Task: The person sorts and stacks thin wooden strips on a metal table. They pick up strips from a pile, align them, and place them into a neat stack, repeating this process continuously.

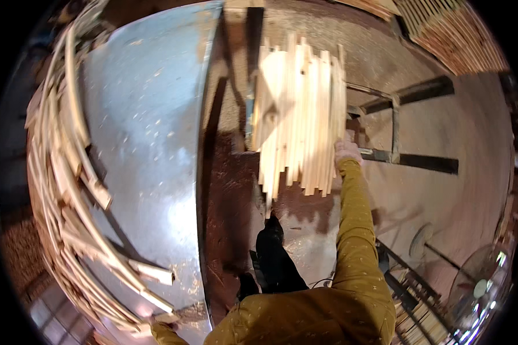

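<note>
Where slats (296, 121) bunch, long axes point forward.

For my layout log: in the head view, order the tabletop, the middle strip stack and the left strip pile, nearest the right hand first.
1. Middle strip stack: immediately left of the right hand.
2. Tabletop: farther left.
3. Left strip pile: along the tabletop's left side.

The view is taken from head height through a fisheye lens and is faced steeply down; the table (149, 132) is seen from above, its right edge bowed; the slats (302, 115), right of the table, are framed around the upper middle; the shirt (293, 316), right of the table's near end, is caught closest; the fan (479, 287), far right of the table, is placed by the dark rim.
</note>
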Available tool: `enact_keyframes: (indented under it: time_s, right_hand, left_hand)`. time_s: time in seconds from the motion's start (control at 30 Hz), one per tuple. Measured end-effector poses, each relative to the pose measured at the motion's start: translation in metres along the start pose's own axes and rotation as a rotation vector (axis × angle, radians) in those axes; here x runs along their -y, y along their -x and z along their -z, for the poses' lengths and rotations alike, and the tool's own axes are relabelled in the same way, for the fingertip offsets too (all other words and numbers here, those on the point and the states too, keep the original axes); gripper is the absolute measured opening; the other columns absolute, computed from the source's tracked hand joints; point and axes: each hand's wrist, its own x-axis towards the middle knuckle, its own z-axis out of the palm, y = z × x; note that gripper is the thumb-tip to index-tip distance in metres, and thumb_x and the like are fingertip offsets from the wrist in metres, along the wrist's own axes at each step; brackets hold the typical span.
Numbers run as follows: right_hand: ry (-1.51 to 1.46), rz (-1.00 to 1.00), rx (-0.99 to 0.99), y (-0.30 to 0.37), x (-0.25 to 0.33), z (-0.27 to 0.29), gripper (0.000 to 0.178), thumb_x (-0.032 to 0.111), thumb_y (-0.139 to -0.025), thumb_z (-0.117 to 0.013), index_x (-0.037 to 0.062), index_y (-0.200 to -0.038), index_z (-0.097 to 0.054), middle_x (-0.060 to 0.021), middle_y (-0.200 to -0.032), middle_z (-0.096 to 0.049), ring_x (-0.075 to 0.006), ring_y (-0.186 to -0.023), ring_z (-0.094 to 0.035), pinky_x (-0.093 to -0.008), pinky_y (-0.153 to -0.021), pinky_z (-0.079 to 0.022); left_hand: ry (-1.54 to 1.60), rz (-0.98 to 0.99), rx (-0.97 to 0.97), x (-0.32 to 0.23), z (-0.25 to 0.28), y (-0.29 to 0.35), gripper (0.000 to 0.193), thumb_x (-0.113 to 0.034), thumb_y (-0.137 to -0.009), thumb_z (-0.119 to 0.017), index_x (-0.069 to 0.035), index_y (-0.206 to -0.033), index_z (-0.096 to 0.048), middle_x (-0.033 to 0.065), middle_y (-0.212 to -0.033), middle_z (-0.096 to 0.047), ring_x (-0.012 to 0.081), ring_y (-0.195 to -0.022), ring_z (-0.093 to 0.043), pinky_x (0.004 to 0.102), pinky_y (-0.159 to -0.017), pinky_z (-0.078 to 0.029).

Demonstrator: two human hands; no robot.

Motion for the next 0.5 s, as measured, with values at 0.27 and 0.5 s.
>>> enact_keyframes:
  time_s: [0.27, 0.5]
  right_hand:
    - [-0.900, 0.789, -0.739, 0.154, 0.035, -0.024, 0.042, 0.024, -0.097, -0.057, -0.0008, -0.131, -0.057, -0.0182, -0.119, -0.065, -0.0288, -0.105, -0.063, -0.0402, -0.089, -0.053]
    - [-0.473, 2.198, -0.203, 0.585, 0.245, -0.129, 0.041, 0.007, -0.090, -0.065, -0.0105, -0.126, -0.054, -0.0248, -0.122, -0.061, -0.0318, -0.110, -0.063, -0.0396, -0.092, -0.052]
  left_hand:
    - [-0.086, 0.042, 0.073, 0.097, 0.068, -0.017, 0.044, -0.037, -0.081, -0.075, -0.009, -0.111, -0.060, 0.0068, -0.096, -0.065, 0.0219, -0.079, -0.061, 0.0380, -0.066, -0.054]
    - [1.776, 0.897, 0.246, 0.203, 0.086, 0.005, 0.016, -0.020, -0.092, -0.065, -0.010, -0.102, -0.058, 0.0038, -0.077, -0.057, 0.0148, -0.058, -0.053, 0.0259, -0.049, -0.045]
